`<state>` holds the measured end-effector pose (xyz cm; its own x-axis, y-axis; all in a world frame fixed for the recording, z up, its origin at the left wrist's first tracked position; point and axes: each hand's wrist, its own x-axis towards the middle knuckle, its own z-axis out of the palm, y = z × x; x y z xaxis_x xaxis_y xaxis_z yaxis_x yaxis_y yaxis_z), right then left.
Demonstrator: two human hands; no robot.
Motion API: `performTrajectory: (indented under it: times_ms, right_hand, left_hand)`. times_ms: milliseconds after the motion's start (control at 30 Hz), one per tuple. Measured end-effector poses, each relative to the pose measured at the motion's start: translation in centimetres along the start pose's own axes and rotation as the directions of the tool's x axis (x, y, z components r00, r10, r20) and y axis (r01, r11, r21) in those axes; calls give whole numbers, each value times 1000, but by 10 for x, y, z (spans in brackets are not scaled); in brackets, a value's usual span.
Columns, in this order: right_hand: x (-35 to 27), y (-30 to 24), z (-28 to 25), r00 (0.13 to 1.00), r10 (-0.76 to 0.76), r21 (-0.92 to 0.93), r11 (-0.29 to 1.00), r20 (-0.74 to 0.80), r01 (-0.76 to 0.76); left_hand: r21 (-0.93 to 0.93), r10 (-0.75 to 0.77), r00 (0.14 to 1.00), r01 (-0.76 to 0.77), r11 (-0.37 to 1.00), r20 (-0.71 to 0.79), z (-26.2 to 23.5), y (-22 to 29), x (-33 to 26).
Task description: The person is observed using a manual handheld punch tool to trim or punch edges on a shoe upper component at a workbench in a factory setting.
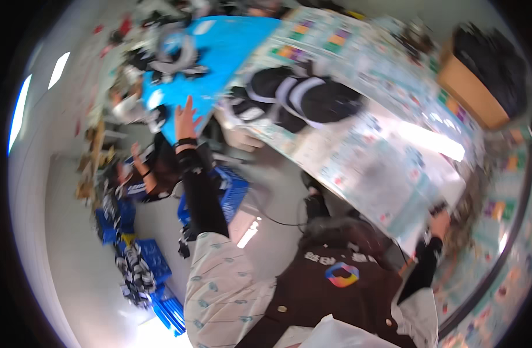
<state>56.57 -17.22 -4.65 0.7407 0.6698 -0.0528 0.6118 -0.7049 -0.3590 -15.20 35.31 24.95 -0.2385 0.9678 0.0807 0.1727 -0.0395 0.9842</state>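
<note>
My left hand (186,123) is raised at the end of an outstretched arm, its fingers spread and nothing in them. In the picture it lies over the edge of the blue tabletop (231,43); whether it touches is unclear. Low on the right, my right hand (440,224) is at the edge of the patterned table (359,153), fingers curled by a small dark thing, blurred by motion. Between the hands, on the patterned table, lie black rounded fabric pieces (332,101) with pale curved bands, piled on each other.
Co-workers sit at the left, one with a raised hand (139,159). Blue crates (234,194) stand on the floor below my left arm, with black-and-white goods (137,269) farther left. A cardboard box (469,87) with a black bag stands at right. A cable (271,219) crosses the floor.
</note>
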Motion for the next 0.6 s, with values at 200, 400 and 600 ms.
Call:
performTrajectory:
  times_ms: [200,400,600]
  right_hand:
    - [4,-62,-8,993,-87,-67,994,-84,82]
    - [-10,-173,-21,974,-226,124,967,28,221]
    - [-19,-245,-64,982,-117,530,848,150,20]
  left_hand:
    - [267,534,501,-849,455,681,267,-118,-88]
    - [269,423,158,-938,-218,892,432,-164,-162]
    - [201,401,217,-976,82,890,453,-106,-117]
